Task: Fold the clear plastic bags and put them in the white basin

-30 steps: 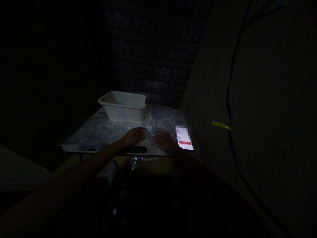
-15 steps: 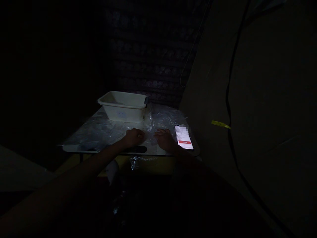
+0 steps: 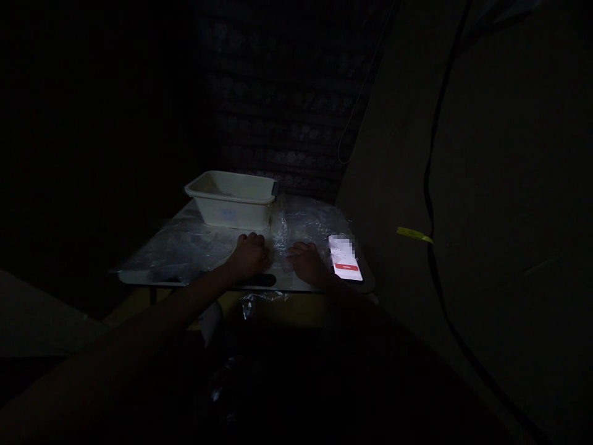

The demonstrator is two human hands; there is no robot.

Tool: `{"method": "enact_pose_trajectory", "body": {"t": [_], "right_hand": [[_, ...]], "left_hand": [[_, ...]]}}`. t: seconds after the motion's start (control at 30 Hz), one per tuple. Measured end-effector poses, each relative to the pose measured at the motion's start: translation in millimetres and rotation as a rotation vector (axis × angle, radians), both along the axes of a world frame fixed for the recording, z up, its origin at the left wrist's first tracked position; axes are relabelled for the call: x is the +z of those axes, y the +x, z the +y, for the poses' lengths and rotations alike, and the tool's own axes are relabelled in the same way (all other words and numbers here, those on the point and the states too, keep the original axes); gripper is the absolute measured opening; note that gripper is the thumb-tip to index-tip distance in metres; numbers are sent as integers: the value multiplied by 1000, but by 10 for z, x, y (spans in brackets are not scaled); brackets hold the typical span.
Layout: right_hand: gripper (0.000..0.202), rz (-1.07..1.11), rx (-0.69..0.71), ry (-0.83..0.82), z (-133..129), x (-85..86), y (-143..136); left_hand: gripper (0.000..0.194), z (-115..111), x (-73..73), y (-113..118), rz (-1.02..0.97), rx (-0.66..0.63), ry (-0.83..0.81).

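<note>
The left forearm [image 3: 178, 318], bare, climbs diagonally from the lower left corner of the frame to the left grip [image 3: 251, 256], just below and left of centre, back upward and knuckles raised, fingers bent. The right forearm [image 3: 354, 306] runs up and leftward from the lower right, mostly lost in shadow. At its end the right grip [image 3: 308, 264] sits just right of centre, fingers [image 3: 299, 249] bent and pointing left. A narrow gap separates the two; how tightly either closes is too dark to tell.
</note>
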State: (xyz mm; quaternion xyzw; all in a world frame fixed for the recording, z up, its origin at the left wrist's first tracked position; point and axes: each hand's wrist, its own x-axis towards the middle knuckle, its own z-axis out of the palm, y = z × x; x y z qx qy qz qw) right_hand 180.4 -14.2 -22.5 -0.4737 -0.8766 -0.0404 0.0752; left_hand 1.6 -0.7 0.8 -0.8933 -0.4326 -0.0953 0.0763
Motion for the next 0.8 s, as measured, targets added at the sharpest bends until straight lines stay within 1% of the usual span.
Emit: {"method": "enact_pose_trajectory", "body": {"t": [0.07, 0.17, 0.23, 0.3, 0.4, 0.57, 0.8], "right_hand": [[27, 2, 1, -3, 2, 1, -5], [27, 4, 0, 3, 0, 2, -3], [27, 6, -2, 9, -9, 10, -1], [26, 13, 3, 19, -19, 26, -3], [27, 19, 3, 43, -29, 56, -17], [28, 5, -33, 52, -16, 70, -52], [31, 11, -22, 11, -32, 74, -10]], "left_hand": [[23, -17, -2, 42, 0, -91, 29], [24, -45, -42, 111, -1, -286, -98], [25, -61, -87, 143, -15, -357, -188], [25, -69, -128, 158, -36, -368, -227], [26, -67, -160, 160, -50, -348, -238], [27, -52, -163, 163, -53, -343, -249], [28, -28, -190, 165, -91, -365, -225]]}}
